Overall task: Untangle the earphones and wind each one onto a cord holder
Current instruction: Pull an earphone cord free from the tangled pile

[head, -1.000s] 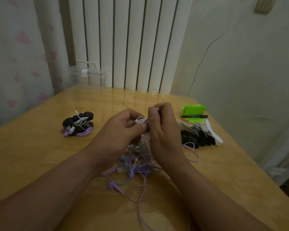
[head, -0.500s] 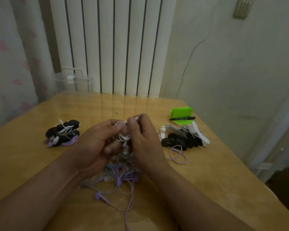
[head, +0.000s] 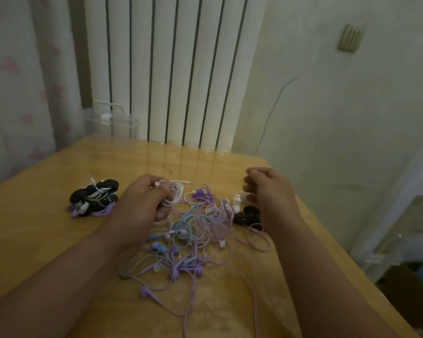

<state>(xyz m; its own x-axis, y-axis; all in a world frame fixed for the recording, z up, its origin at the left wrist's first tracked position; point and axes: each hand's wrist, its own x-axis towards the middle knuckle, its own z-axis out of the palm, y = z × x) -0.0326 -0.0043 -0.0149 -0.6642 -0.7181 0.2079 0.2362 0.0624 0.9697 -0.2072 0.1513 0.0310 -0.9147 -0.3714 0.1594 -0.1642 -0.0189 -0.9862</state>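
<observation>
Head view: my left hand (head: 142, 208) is gripping a white earphone (head: 175, 191), its cord bunched into a loose coil. The fingers are curling round the coil, the thumb is pressing on top, and the plug end is poking out toward the far side. I am holding it just above the table (head: 47, 235), at the far-left edge of the tangle (head: 193, 232) of purple and blue earphones lying between my forearms.

My right hand (head: 271, 193) is hovering on the right side. Its fingers (head: 250, 185) are curling loosely and I am seeing nothing in them, though they are blurred. The spare holders (head: 246, 214), dark ones with a white holder (head: 237, 202) beside them, are lying on the table just below and to the left of those fingers. I cannot tell whether the fingers are touching any of them, nor which way a holder's long axis is running.

So the right hand is clearly the nearer one to the holders, and the coil is sitting well apart from them, across the tangle on the left. My guess is that I am going for a holder next, then bringing it across to the coil. The wound pile (head: 93, 198) is sitting far left, beyond my left hand.
</observation>
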